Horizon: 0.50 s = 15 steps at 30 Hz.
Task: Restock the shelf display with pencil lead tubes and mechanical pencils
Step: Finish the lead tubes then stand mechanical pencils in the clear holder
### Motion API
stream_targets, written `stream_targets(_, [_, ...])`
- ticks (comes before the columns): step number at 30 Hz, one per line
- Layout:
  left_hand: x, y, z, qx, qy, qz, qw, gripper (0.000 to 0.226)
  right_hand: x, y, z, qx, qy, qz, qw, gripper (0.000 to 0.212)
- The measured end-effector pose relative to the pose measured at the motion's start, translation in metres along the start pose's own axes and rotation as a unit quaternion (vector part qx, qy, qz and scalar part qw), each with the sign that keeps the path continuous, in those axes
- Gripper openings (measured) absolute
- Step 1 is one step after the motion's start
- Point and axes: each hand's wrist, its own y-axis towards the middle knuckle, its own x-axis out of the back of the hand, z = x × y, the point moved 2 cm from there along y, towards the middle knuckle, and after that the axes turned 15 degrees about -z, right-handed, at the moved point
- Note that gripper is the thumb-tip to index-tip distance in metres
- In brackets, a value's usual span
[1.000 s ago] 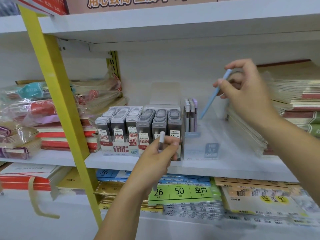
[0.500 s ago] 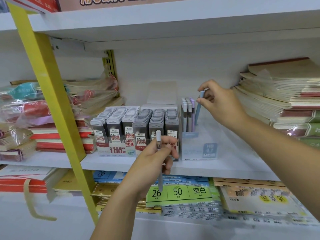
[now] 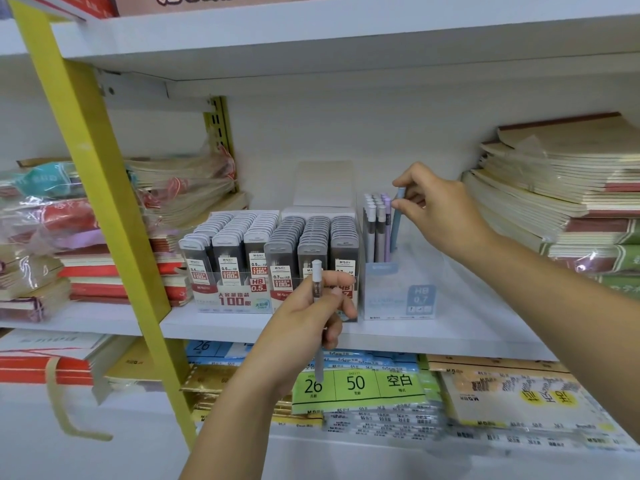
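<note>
Slotting mechanical pencils into the clear plastic display box (image 3: 401, 299) on the shelf (image 3: 485, 327) looks to be the step in hand. The right hand (image 3: 440, 216) pinches the top of a slim pale-blue pencil (image 3: 396, 223) between thumb and fingertips, and its lower end appears to be inside the box, just right of the grey and lilac pencils (image 3: 375, 220) standing upright at the box's back left corner. The left hand (image 3: 304, 327), in front of the box and a little to its left, grips a grey pencil (image 3: 317, 271) with a white cap, held upright. Next, I judge, the blue one needs lowering straight until it stands beside its neighbours, then a release — the smooth round barrels could tip in so roomy a box. Directly left of the box, the lead tubes (image 3: 277, 244) — flat, dark, glossy cases with rounded caps — sit packed in full rows.
</note>
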Motion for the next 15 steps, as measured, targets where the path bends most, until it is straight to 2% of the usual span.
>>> stream_targets(6, [0.000, 0.001, 0.001, 0.003, -0.006, 0.003, 1.000, 0.027, 0.000, 0.000, 0.001, -0.002, -0.006, 0.012, 1.000, 0.023])
stream_targets(10, [0.000, 0.000, 0.000, 0.004, -0.013, 0.008, 1.000, 0.025, -0.001, 0.006, 0.001, 0.038, -0.090, 0.010, 0.995, 0.023])
stream_targets(15, [-0.001, -0.002, -0.002, 0.007, -0.021, 0.011, 1.000, 0.024, -0.002, 0.014, 0.002, 0.021, -0.148, 0.068, 0.987, 0.023])
